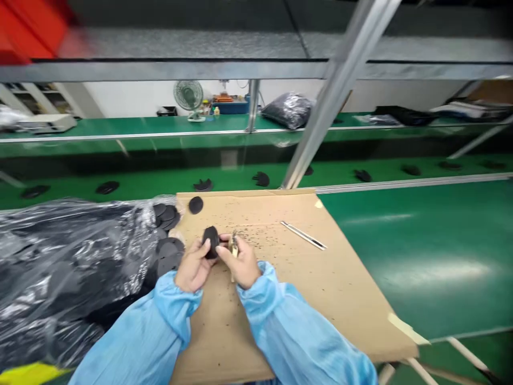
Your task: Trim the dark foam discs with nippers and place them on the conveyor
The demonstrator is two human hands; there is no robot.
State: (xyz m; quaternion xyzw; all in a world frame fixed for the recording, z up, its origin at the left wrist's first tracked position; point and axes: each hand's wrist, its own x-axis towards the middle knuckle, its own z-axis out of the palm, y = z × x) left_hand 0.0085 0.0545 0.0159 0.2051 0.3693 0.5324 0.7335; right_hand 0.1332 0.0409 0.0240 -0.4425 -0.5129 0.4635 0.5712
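My left hand (194,267) grips a black disc (210,241), tilted on edge, between thumb and fingers. In my right hand (241,264) is a small tool with a pale handle and metal tip (234,246); its exact kind I cannot make out. The right thumb also reaches the disc's edge. Both hands are over a cardboard sheet (304,299) strewn with tiny black scraps. A single black disc (196,205) lies at the sheet's far left corner. Right of my hands rests a slim white and black cutter-like tool (303,235).
A clear plastic bag (80,251) of black discs spreads out at the left, several spilling from its mouth. Behind the cardboard, black parts (203,185) lie spaced along a green belt (236,176). A slanted metal post (320,117) rises behind the cardboard's far edge.
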